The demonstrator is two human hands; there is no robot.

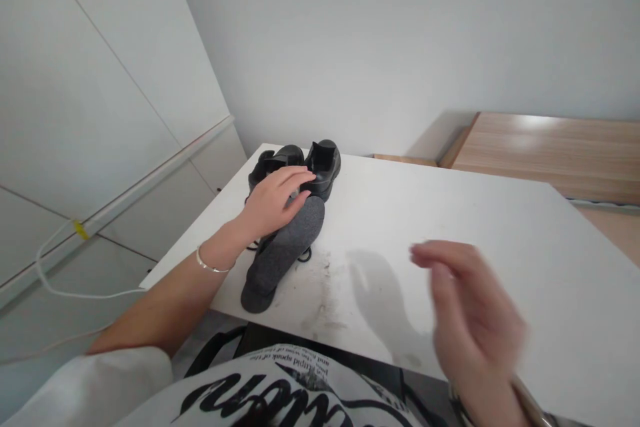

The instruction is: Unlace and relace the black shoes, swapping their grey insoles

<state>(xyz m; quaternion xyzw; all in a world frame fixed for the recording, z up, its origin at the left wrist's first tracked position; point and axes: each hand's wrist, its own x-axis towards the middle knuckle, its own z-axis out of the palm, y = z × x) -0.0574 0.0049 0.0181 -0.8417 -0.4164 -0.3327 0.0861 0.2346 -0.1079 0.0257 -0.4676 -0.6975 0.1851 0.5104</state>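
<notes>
My left hand (275,200) reaches over a pair of black shoes and the dark grey insole (290,247) in front of them. Its fingers are stretched out, thumb apart, with no held object visible; whether it touches anything, I cannot tell. The left shoe (263,163) is partly covered by this hand. The right shoe (325,163) stands beside it, its opening showing. Under the insole's near end a darker rounded end (257,300) sticks out. Black lace loops (305,255) show by the insole. My right hand (475,313), blurred, hangs above the table, fingers loosely bent and seemingly empty.
The white table (450,213) has dark dirt smudges (325,300) right of the insole. Behind it is a pale wall; white panels with a ledge and a white cable (90,295) are at left. A wood-grain surface (550,150) stands at the back right.
</notes>
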